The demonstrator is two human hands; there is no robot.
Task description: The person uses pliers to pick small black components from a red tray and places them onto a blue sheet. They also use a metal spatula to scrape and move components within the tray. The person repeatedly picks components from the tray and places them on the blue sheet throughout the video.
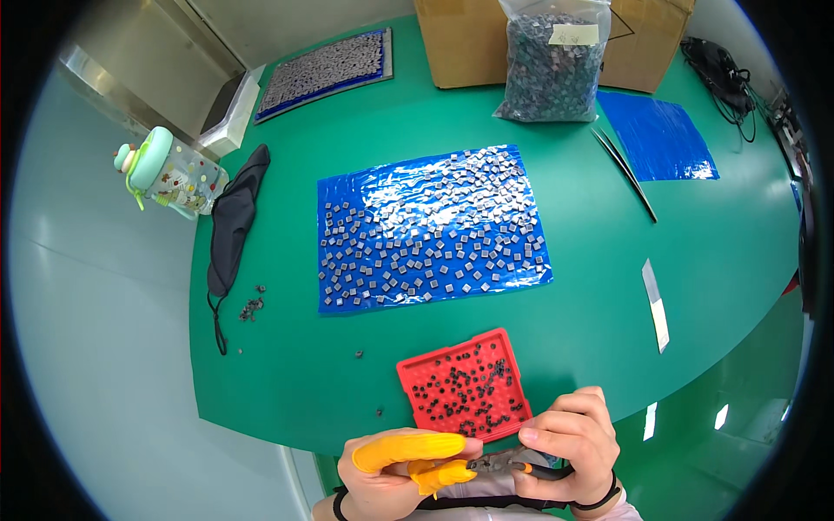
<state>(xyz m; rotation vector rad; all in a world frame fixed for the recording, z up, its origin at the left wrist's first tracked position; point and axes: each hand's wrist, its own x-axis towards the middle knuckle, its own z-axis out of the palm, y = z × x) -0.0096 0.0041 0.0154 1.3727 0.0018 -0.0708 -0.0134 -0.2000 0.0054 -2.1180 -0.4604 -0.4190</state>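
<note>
Close to the table's front edge, my right hand (569, 447) is closed around a pair of pliers (495, 460) with black-and-orange handles. Their metal jaws point left, toward my left hand (391, 473). Yellow finger cots cover its thumb and a finger, which pinch together at the jaw tips; whatever sits between them is too small to make out. Just beyond both hands lies a red tray (423, 369) scattered with small black parts (460, 386). Farther off, a blue film sheet (347, 187) carries many small grey square pieces (417, 252), spaced apart.
Tweezers (625, 174), a second blue sheet (660, 135) and a flat blade (655, 304) lie to the right. A bag of parts (552, 74) leans against a cardboard box (460, 43). At left are a black mask (233, 226), a bottle (178, 174) and loose bits (251, 308).
</note>
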